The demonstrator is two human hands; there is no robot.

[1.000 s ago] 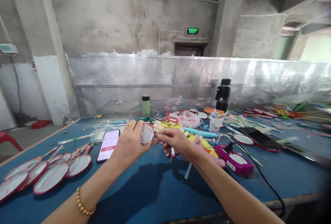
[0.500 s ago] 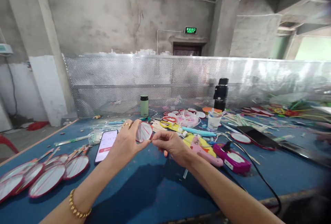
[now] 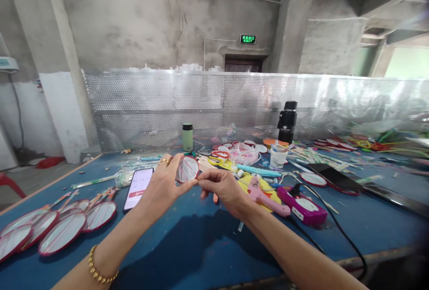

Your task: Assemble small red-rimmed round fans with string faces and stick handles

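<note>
My left hand [image 3: 164, 182] grips a small round fan [image 3: 187, 169] with a pale, see-through face and a red rim, held up above the blue table. Thumb and fingers clasp it from the left. Against its lower right edge, the fingertips of my right hand [image 3: 217, 187] are pinched together; whatever lies between them is too small to make out. Below and left of my left hand lies a phone [image 3: 138, 189] with a lit screen. A pink glue gun [image 3: 264, 197] rests just right of my right hand.
Several red-rimmed round fans [image 3: 63, 233] with sticks lie at the left. A purple power box [image 3: 303, 205] with a black cable sits at the right. Farther back stand a green bottle [image 3: 187, 136], a black flask [image 3: 287, 122] and a white cup [image 3: 278, 158], before a perforated metal screen [image 3: 154, 98].
My hands stay almost in place, with the fan turned slightly more toward me. A blurred hand at the far right edge has gone out of view.
</note>
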